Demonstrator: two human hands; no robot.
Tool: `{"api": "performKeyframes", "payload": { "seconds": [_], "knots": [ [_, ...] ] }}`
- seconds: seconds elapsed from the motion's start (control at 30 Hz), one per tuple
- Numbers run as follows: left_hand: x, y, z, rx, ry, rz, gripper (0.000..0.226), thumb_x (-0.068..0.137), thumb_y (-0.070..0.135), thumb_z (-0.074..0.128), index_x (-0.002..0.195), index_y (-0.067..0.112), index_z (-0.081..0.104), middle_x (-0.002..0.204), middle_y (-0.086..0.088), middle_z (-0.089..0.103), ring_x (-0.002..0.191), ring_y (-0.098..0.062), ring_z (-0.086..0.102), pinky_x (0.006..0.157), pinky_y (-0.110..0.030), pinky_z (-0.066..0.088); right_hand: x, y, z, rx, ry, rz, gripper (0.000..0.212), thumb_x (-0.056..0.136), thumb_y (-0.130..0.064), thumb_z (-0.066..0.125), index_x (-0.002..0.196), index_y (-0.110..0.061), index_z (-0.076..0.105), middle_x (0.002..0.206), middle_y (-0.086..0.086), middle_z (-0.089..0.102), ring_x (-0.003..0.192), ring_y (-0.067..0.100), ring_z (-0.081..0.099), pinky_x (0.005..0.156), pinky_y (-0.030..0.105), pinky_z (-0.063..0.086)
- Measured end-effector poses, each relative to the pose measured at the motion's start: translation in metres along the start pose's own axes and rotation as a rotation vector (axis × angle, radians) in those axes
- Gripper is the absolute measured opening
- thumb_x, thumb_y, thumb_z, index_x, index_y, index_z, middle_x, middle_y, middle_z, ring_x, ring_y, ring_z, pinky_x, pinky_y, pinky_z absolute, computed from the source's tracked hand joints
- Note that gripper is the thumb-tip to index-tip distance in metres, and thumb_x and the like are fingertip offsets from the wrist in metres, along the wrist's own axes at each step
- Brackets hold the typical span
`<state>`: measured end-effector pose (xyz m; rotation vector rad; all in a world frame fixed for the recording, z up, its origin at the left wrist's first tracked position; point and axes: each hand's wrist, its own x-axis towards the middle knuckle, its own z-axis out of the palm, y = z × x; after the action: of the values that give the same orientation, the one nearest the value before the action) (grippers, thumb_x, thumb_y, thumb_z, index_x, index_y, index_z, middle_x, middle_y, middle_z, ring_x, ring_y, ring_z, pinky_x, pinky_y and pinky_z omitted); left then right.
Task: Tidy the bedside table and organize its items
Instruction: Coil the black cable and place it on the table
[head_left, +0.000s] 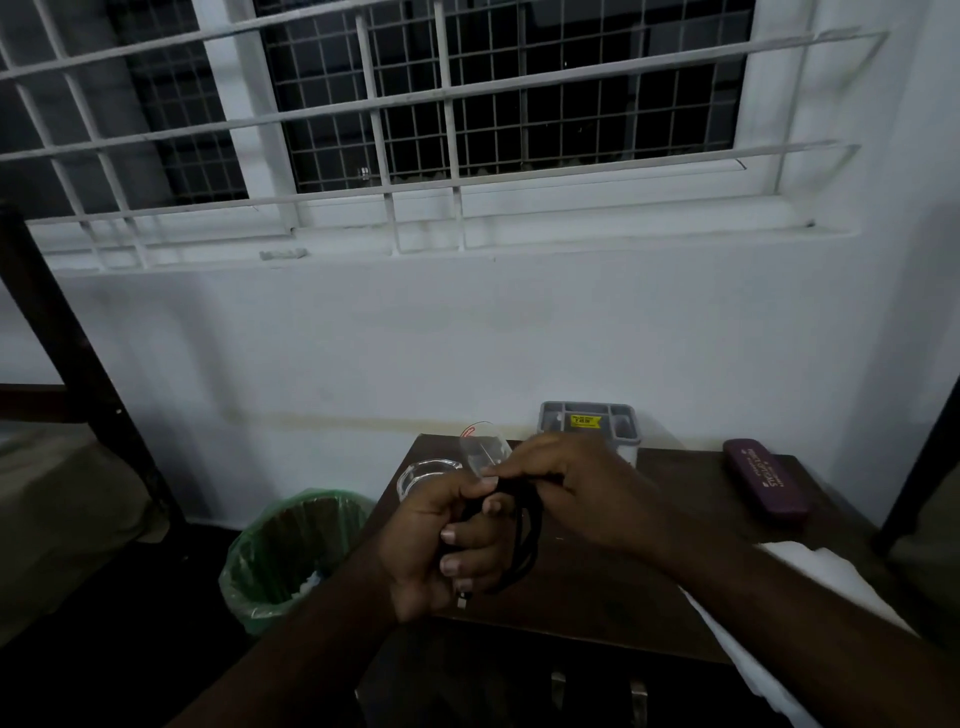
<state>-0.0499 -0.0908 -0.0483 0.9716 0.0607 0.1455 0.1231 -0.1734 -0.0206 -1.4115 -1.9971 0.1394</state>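
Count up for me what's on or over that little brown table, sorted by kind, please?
Glassware: 2, a clear glass dish and a clear tumbler
Containers: 1, a grey organiser box
Cases: 1, a maroon spectacle case
Cloths: 1, a white cloth
Cables: 1, a black cable, coiled in both hands
Total: 6

You are looking at open tabletop (597, 587) at the centre and front edge. Along the back, a glass dish (427, 474), a clear tumbler (483, 447) and a grey organizer (589, 423) are crowding the wall. A purple case (766, 480) is lying at right, white cloth (800, 592) probably overhanging the near corner. A bin (291, 556) is blocking the left side.
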Motion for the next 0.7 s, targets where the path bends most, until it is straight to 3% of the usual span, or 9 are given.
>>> {"api": "performKeyframes", "payload": {
  "seconds": [0.13,0.2,0.27,0.4,0.47,0.57,0.7],
  "knots": [
    [0.0,0.001,-0.006,-0.016,0.004,0.02,0.018,0.087,0.027,0.058,0.075,0.014,0.056,0.042,0.009,0.04,0.033,-0.006,0.041,0.038,-0.02,0.035,-0.004,-0.004,-0.006,0.462,-0.135,0.284,0.053,0.085,0.013,0.046,0.117,-0.02,0.072,0.11,0.008,0.073,0.095,0.018,0.068,0.083,0.038,0.056],
    [0.001,0.002,-0.008,-0.037,-0.013,0.03,0.019,0.091,0.026,0.052,0.077,0.014,0.056,0.043,0.008,0.036,0.034,-0.007,0.044,0.039,-0.021,0.037,-0.007,-0.007,-0.008,0.719,-0.147,0.417,0.043,0.086,0.005,0.049,0.115,-0.017,0.072,0.111,0.015,0.071,0.091,0.023,0.064,0.078,0.037,0.05],
    [0.002,0.002,-0.01,-0.035,-0.02,0.036,0.019,0.091,0.026,0.051,0.077,0.014,0.056,0.043,0.008,0.04,0.035,-0.007,0.045,0.04,-0.021,0.037,-0.01,-0.008,-0.007,0.835,-0.141,0.448,0.03,0.088,-0.004,0.06,0.116,-0.011,0.07,0.117,0.016,0.069,0.102,0.024,0.066,0.085,0.037,0.052],
    [0.002,0.005,-0.009,-0.081,-0.097,0.017,0.019,0.093,0.024,0.046,0.08,0.013,0.054,0.046,0.006,0.035,0.039,-0.01,0.051,0.044,-0.024,0.042,-0.013,-0.007,-0.004,0.87,-0.12,0.411,0.042,0.077,0.002,0.076,0.116,-0.007,0.067,0.119,0.017,0.067,0.109,0.034,0.065,0.093,0.042,0.054],
    [0.002,0.006,-0.009,-0.067,-0.087,0.009,0.018,0.093,0.023,0.046,0.081,0.012,0.053,0.046,0.006,0.038,0.041,-0.012,0.051,0.047,-0.026,0.044,-0.013,-0.006,-0.003,0.869,-0.089,0.417,0.042,0.075,0.007,0.076,0.114,-0.006,0.068,0.114,0.016,0.069,0.1,0.032,0.066,0.085,0.04,0.056],
    [0.0,0.007,-0.006,-0.003,-0.067,-0.01,0.014,0.088,0.022,0.053,0.083,0.01,0.055,0.049,0.004,0.049,0.049,-0.018,0.054,0.056,-0.03,0.048,-0.013,-0.009,-0.002,0.816,-0.031,0.438,0.036,0.077,0.008,0.073,0.109,-0.008,0.071,0.103,0.012,0.073,0.089,0.023,0.067,0.068,0.027,0.055],
    [-0.003,0.017,-0.001,0.177,-0.015,-0.036,0.017,0.085,0.022,0.066,0.089,0.006,0.063,0.057,-0.002,0.053,0.07,-0.028,0.066,0.072,-0.036,0.054,-0.013,-0.01,0.001,0.841,0.012,0.48,0.033,0.083,0.011,0.064,0.111,-0.006,0.07,0.092,0.014,0.072,0.078,0.013,0.067,0.06,0.021,0.051]
  ]
}}
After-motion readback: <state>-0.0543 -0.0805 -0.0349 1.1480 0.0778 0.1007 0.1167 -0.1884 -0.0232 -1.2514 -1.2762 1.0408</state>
